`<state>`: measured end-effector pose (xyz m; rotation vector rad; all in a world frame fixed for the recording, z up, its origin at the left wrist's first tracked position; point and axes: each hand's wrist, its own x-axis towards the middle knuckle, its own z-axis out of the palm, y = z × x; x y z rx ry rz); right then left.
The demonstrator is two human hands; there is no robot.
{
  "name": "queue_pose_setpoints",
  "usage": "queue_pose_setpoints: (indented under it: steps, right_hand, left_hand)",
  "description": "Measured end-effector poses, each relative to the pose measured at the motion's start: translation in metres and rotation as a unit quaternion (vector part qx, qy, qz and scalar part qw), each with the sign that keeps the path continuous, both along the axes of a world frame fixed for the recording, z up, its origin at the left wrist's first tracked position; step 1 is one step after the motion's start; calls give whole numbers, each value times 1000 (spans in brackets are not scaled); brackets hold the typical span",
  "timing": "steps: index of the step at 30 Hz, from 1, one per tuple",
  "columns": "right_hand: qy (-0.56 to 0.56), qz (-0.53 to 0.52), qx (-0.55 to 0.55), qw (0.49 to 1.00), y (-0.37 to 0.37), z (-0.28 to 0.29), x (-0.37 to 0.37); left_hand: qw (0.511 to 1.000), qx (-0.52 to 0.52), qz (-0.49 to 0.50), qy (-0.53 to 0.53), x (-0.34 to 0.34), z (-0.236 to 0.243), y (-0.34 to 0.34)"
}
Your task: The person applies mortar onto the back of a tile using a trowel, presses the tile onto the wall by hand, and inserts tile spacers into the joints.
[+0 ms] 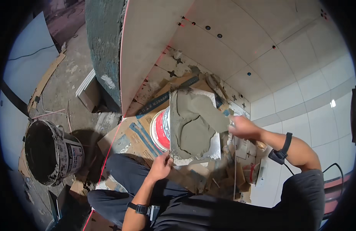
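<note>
Head view: beside a tiled wall (293,96), a tile (215,148) — mostly covered in grey mortar (195,136) — lies over a red-and-white bucket (159,131). A trowel (217,118) rests against the mortar, the right hand (244,128) closed round its handle; the half-closed left hand (161,166) grips the tile's near-left corner.

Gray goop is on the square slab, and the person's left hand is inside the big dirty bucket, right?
Not quite: the head view shows the left hand holding the square slab, not inside the big dirty bucket. Gray goop is on the slab.
</note>
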<state>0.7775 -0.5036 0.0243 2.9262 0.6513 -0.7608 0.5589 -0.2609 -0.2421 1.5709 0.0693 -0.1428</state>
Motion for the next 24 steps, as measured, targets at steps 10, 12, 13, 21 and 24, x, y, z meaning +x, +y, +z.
queue_pose_setpoints:
  steps: [10, 12, 13, 21, 24]
  right_hand:
    - [146, -150, 25, 978, 66, -11, 107]
    - [160, -145, -17, 976, 59, -12, 104]
    - [192, -133, -13, 972, 50, -11, 98]
    - [-91, 269, -14, 959, -42, -30, -13]
    - [-284, 328, -146, 889, -82, -60, 2]
  left_hand:
    - [999, -15, -3, 28, 6, 24, 5]
    - [1000, -1, 2, 22, 4, 34, 5]
    - [999, 32, -3, 19, 5, 35, 6]
    - [991, -95, -27, 86, 2, 37, 8]
    - [996, -45, -34, 70, 8, 46, 11]
